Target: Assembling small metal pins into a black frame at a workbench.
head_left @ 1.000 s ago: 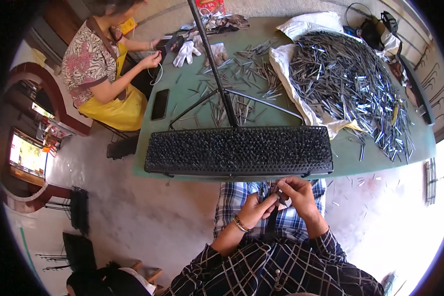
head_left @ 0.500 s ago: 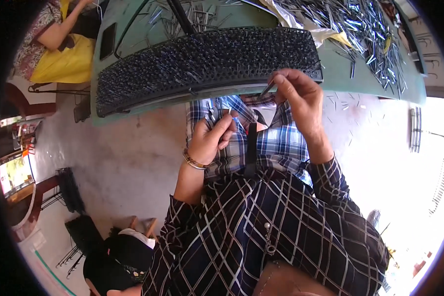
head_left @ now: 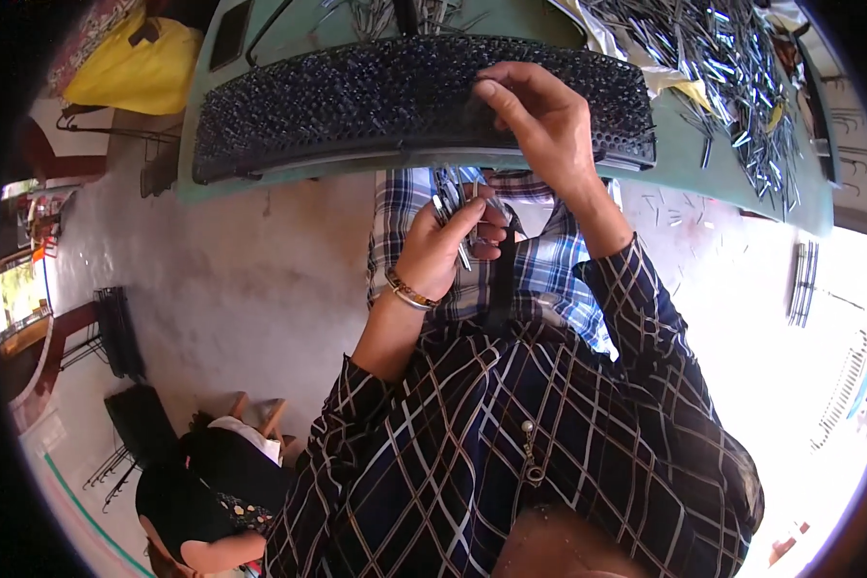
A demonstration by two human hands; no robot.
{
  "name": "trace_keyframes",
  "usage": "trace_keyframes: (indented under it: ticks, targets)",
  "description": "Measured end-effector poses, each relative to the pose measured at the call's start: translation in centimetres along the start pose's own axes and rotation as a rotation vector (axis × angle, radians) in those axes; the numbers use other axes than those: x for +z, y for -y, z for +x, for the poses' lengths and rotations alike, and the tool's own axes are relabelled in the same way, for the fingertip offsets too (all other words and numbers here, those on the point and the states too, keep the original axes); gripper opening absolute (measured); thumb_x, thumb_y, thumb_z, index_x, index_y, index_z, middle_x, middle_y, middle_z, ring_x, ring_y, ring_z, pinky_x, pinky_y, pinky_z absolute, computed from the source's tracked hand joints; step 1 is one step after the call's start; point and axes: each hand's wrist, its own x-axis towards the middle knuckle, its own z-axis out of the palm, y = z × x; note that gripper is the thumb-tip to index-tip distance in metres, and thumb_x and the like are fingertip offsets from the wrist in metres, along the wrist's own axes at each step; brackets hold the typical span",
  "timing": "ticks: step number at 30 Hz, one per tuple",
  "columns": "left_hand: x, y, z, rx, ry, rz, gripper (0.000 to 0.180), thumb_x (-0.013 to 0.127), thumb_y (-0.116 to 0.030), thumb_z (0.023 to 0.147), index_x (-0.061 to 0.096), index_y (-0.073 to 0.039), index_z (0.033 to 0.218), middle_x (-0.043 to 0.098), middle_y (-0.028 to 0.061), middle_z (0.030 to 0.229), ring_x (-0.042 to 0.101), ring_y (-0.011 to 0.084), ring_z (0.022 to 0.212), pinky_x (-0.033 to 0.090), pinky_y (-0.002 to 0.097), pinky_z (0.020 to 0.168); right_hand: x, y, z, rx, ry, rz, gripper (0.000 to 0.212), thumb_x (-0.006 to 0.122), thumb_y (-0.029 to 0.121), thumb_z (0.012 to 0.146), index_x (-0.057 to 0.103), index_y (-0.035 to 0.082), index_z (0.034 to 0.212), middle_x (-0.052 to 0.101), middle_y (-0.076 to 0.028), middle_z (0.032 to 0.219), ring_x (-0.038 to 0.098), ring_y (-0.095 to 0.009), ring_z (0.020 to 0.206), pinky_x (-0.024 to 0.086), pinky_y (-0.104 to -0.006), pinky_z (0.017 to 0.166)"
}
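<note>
A long black rack [head_left: 318,111] stands at the front edge of the green table, its face thickly set with small dark upright pieces. Over the right part of it is my right hand [head_left: 554,125], thumb and forefinger pinched together close to the upright pieces. Whatever those fingertips hold is too dark to make out. Lower down, in front of the table edge and above my lap, my left hand [head_left: 443,241] is closed round a bundle of thin metal strips [head_left: 445,197]. The strips poke out above and below its fingers.
A heap of loose metal strips [head_left: 732,87] covers the table's right side, beside a pale cloth [head_left: 597,39]. The green tabletop [head_left: 689,169] ends just before my lap. Another person [head_left: 212,472] is at lower left; a yellow cloth [head_left: 135,67] hangs at upper left.
My right hand has moved left and up, from the rack's front edge onto its face. My left hand still holds the strips, now shifted slightly right. The whole view has shifted a little.
</note>
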Motion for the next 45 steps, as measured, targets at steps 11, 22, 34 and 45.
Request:
trace_keyframes:
  ticks: [11, 22, 34, 45]
  targets:
    - [-0.6, -0.1, 0.1, 0.008, -0.005, -0.094, 0.023, 0.054, -0.02, 0.092, 0.055, -0.006, 0.111, 0.065, 0.0093, 0.091, 0.064, 0.0158, 0.081, 0.055, 0.0292, 0.062, 2.3, -0.6, 1.2, -0.139, 0.053, -0.254, 0.017, 0.066, 0.013, 0.084, 0.066, 0.005, 0.099, 0.067, -0.001, 0.081, 0.053, -0.003, 0.062, 0.045, -0.0192, 0.052]
    - [-0.3, 0.0, 0.6, -0.039, -0.018, -0.114, 0.022, 0.057, -0.022, 0.091, 0.059, -0.006, 0.107, 0.065, 0.0069, 0.088, 0.063, 0.0146, 0.076, 0.054, 0.0273, 0.057, 2.8, 0.1, 1.2, -0.031, -0.017, -0.257, 0.02, 0.067, 0.013, 0.083, 0.065, 0.002, 0.1, 0.065, -0.003, 0.076, 0.051, -0.004, 0.054, 0.044, -0.0202, 0.049]
    - [-0.6, 0.3, 0.2, -0.087, 0.01, -0.092, 0.022, 0.058, -0.023, 0.09, 0.06, -0.007, 0.105, 0.065, 0.0045, 0.087, 0.063, 0.0123, 0.075, 0.052, 0.0252, 0.058, 3.3, 1.2, -0.1, -0.444, 0.068, -0.579, 0.011, 0.067, 0.004, 0.076, 0.065, 0.0, 0.086, 0.061, -0.011, 0.092, 0.064, -0.029, 0.076, 0.053, -0.0343, 0.063]
    - [0.1, 1.0, -0.3, -0.077, 0.019, -0.074, 0.024, 0.056, -0.021, 0.091, 0.058, -0.006, 0.111, 0.064, 0.0071, 0.093, 0.064, 0.0151, 0.079, 0.053, 0.0271, 0.06, 3.1, 0.3, 0.0, -0.581, 0.031, -0.7, 0.011, 0.065, 0.01, 0.078, 0.063, 0.004, 0.087, 0.058, -0.009, 0.089, 0.061, -0.026, 0.068, 0.049, -0.0352, 0.061]
